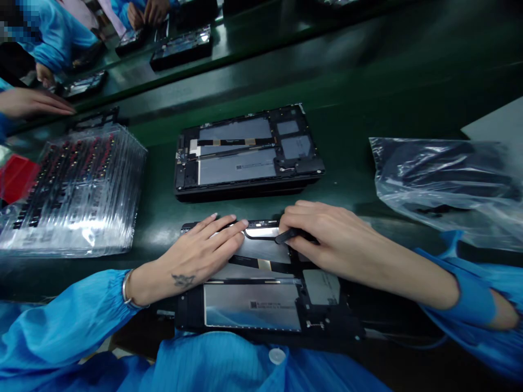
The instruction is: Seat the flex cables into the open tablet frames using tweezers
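Observation:
An opened tablet body [251, 307] lies in front of me, its silver battery panels and dark ribbon strip facing up. My left hand [204, 247] rests flat across its upper left part, fingers stretched out and fingertips at the far edge. A thin black cable [261, 238] runs from those fingertips to a small black part [288, 236]. Pinched around that part is my right hand [327, 239], at the far edge right of the middle. The right fingertips are partly hidden, so the part's exact kind cannot be made out.
Beyond lies a stack of similar opened tablet bodies [237, 160]. Clear plastic trays [81, 201] holding small dark parts are piled at left, beside a red piece [18, 177]. A clear bag [445, 185] of black parts lies right. Co-workers' hands [149, 13] handle devices across the green bench [347, 92].

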### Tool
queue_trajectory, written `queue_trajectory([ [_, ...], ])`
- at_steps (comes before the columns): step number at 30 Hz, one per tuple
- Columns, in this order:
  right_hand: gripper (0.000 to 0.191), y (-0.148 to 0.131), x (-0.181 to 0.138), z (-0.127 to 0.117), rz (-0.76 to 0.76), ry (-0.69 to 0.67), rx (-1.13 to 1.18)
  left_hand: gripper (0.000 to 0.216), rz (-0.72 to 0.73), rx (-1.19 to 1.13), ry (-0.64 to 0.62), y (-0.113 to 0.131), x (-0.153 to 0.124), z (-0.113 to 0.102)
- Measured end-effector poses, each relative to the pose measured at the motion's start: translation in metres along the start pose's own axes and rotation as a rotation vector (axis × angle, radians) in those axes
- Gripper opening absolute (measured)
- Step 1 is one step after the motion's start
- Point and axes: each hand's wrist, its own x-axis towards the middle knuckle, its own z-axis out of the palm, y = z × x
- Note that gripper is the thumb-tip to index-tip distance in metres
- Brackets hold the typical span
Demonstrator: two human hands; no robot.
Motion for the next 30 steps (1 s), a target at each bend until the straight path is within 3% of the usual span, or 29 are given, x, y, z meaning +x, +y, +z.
queue_trajectory([
  [13, 0.016, 0.001, 0.001, -0.014, -0.049, 0.057, 0.191, 0.044, 0.037, -0.417, 0.036, -0.028, -0.001, 0.002],
  [30, 0.014, 0.001, -0.004, -0.008, -0.058, 0.093, 0.023, 0.047, 0.151, -0.148, 0.065, -0.026, -0.001, 0.007],
])
